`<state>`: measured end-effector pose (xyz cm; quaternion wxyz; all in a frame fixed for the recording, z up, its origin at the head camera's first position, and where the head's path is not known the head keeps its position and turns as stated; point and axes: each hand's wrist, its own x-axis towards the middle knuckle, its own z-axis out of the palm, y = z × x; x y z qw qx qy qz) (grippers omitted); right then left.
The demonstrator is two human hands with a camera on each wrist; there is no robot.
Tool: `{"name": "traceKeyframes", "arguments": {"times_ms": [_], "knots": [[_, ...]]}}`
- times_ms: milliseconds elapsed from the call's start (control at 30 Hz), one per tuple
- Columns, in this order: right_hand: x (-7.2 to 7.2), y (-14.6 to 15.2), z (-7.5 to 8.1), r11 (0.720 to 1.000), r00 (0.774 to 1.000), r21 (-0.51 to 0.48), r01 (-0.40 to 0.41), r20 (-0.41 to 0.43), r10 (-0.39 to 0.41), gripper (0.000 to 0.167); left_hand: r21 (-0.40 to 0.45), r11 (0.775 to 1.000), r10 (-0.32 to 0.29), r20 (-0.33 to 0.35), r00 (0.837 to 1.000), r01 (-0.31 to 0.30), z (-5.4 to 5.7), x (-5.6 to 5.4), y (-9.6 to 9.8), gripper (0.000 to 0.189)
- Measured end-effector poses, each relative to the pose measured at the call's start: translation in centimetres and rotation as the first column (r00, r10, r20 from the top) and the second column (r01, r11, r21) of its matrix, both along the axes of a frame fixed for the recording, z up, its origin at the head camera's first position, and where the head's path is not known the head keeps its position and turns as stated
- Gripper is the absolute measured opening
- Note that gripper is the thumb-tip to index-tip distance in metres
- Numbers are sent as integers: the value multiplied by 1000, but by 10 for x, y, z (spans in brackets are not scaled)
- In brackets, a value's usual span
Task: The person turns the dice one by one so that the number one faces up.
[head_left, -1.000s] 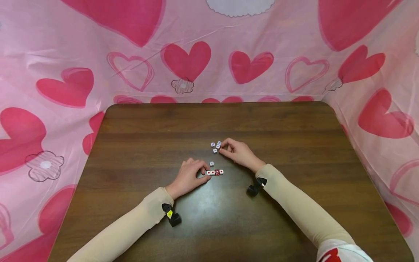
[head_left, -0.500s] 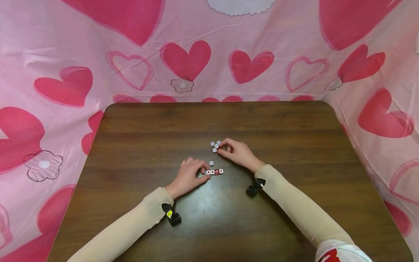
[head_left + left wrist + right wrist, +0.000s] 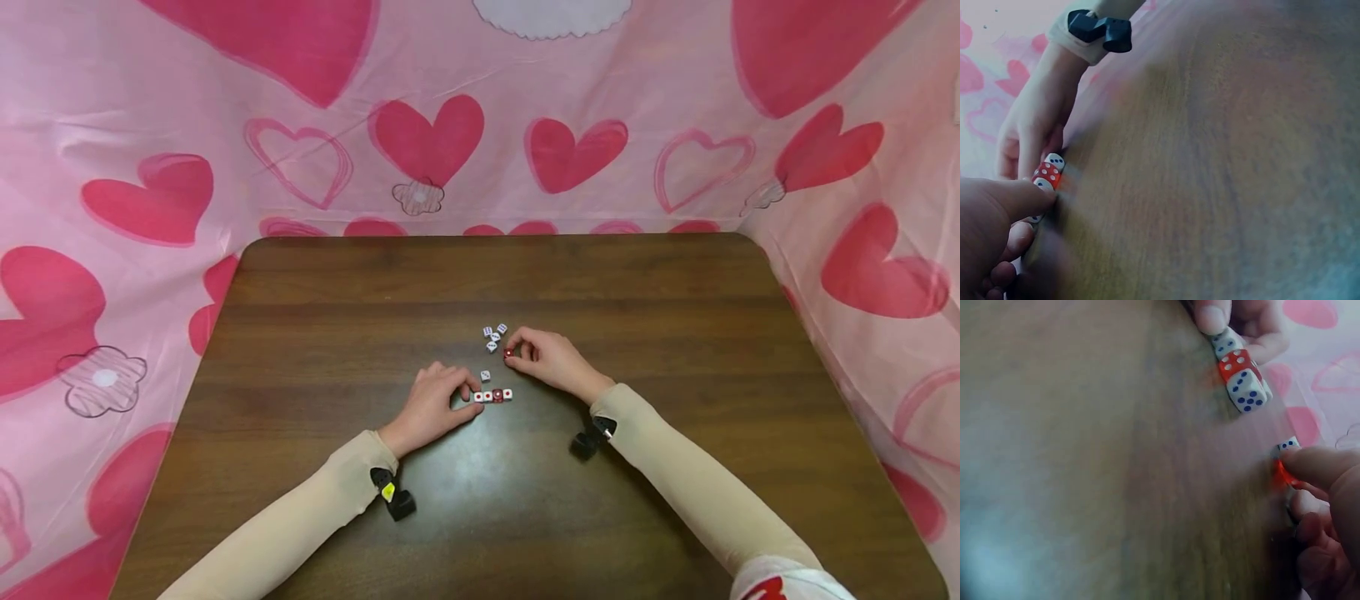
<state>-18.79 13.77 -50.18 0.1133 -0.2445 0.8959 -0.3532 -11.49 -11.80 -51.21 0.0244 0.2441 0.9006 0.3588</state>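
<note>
In the head view, my left hand pinches the white die at the left end of a short straight row, between thumb and forefinger. Along that row sit another white die, a red die and a last white die, with single dots on top. My right hand pinches a separate red die by its fingertips, up and right of the row. The right wrist view shows this red die's edge mostly hidden behind the thumb. A single white die lies just behind the row.
Several loose white dice are grouped farther back, left of my right fingertips. All lie on a dark brown wooden table. A pink heart-patterned cloth rises behind the table and along both sides.
My right hand has drawn back slightly toward me with the red die, away from the loose white dice, one of which shifted a little. My left hand has stayed at the row.
</note>
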Motion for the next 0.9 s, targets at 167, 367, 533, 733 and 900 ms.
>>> {"name": "traceKeyframes", "arguments": {"times_ms": [167, 367, 533, 733, 900], "knots": [[12, 5, 2, 995, 994, 18, -100, -49, 101, 16, 19, 1000, 3, 11, 1000, -3, -1, 0, -2, 18], [27, 14, -3, 983, 972, 35, -181, -143, 184, 16, 37, 999, 1, 22, 1000, -2, 0, 0, -2, 17], [36, 21, -6, 979, 965, 20, -203, -162, 204, 17, 41, 999, 12, 22, 1000, -13, 2, 1, -2, 18], [44, 24, -7, 982, 962, 2, -190, -197, 187, 17, 31, 999, 14, 40, 999, -15, 1, 0, -2, 17], [49, 22, -9, 986, 958, 21, -165, -233, 166, 20, 33, 999, 15, 31, 999, -16, 0, 0, -1, 17]]}}
